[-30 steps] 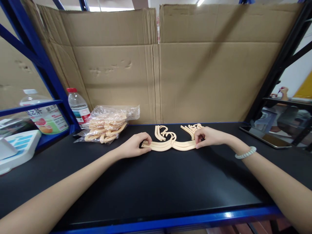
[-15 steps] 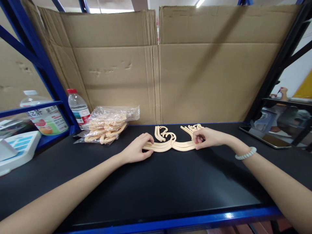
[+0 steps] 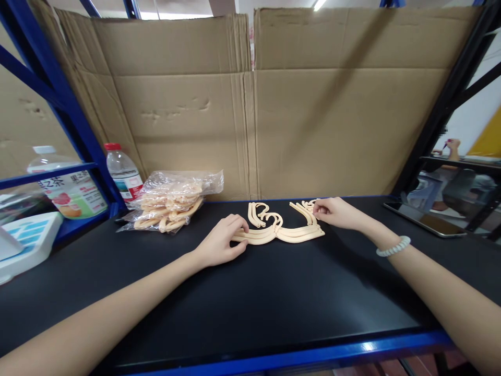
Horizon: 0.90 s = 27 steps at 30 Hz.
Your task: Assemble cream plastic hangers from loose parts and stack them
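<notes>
Cream-coloured, scroll-shaped decorative mouldings lie grouped on the black table. The long front moulding [image 3: 300,234] has two curved, ridged wings that meet in the middle. My left hand [image 3: 224,241] grips its left end between thumb and fingers, hiding that tip. Behind the centre, a small curled moulding [image 3: 256,215] rests flat. At the back right is another scrolled moulding [image 3: 303,211], whose right edge is partly covered by my right hand [image 3: 334,213]. The fingers of that hand are pinched together at this edge, above the front moulding's uncovered right end.
Clear plastic bags of similar mouldings [image 3: 172,203] are piled at left, beside a red-capped bottle [image 3: 124,175]. A large bottle [image 3: 72,190] and a white-and-blue device [image 3: 29,237] stand farther left. A dark tablet [image 3: 425,220] lies at right. Cardboard [image 3: 332,130] walls the back.
My right hand has let go of the front moulding's right end and moved back and slightly right to the scrolled moulding behind. My left hand keeps its grip.
</notes>
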{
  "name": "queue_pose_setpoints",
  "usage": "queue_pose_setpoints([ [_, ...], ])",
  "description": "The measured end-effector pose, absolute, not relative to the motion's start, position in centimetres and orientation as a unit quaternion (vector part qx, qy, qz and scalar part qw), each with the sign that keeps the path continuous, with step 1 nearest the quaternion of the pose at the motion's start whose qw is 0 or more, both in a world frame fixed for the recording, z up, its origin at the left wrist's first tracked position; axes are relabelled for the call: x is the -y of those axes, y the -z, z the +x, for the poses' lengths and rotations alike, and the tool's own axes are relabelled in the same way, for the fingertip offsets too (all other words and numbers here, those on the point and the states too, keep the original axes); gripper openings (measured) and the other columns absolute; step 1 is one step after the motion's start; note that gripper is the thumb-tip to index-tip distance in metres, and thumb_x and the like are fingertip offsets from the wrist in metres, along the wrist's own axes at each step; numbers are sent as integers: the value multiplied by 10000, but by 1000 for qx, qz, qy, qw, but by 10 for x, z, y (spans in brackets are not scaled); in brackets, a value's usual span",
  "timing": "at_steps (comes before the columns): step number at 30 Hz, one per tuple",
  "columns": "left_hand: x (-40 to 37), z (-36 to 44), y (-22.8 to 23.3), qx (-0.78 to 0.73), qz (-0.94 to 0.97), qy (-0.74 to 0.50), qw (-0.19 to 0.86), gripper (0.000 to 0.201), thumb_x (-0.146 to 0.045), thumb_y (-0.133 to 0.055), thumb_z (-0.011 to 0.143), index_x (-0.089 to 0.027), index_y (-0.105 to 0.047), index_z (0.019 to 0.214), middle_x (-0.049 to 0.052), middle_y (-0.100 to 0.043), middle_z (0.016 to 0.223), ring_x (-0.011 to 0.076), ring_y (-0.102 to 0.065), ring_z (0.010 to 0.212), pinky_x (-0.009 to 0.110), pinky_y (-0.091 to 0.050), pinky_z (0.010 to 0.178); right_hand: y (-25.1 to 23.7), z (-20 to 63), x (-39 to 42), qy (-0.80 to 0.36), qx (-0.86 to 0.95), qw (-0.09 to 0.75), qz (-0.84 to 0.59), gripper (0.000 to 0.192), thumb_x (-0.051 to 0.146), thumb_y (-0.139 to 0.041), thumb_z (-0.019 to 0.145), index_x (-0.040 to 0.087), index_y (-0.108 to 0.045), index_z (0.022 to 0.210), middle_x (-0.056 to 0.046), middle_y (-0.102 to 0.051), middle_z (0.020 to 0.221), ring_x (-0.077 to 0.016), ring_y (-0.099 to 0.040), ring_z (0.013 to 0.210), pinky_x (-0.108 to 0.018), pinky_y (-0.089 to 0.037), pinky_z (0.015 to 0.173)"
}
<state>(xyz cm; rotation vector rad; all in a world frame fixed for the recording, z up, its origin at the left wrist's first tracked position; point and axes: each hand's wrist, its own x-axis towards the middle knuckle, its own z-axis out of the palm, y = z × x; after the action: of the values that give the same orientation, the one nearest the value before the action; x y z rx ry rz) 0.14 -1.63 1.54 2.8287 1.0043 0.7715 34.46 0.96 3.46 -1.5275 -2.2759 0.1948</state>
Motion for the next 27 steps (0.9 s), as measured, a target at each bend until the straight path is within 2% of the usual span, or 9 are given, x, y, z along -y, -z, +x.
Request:
queue_pose_setpoints([
  [16,12,0,-15,-332,899,-282,49,70,-212,-457,841,-191,-524,845,33,-561,854,191,-517,826,319,-411,767,-44,338,-2,3,754,160,-637,149,204,-487,711,201,-534,569,-14,-615,587,-148,-538,567,-253,-311,503],
  [23,9,-1,-13,-346,889,-296,59,109,-204,-434,846,-191,-543,842,33,-580,856,187,-526,819,321,-427,766,-41,339,-3,-3,753,171,-635,159,183,-492,709,207,-629,631,-14,-634,578,-153,-554,563,-254,-308,490],
  [27,8,-2,-13,-352,884,-301,65,124,-205,-424,849,-186,-547,844,37,-585,858,185,-528,817,318,-431,755,-40,339,-4,7,748,176,-640,188,181,-492,714,221,-674,691,-16,-671,647,-167,-583,626,-259,-327,518],
])
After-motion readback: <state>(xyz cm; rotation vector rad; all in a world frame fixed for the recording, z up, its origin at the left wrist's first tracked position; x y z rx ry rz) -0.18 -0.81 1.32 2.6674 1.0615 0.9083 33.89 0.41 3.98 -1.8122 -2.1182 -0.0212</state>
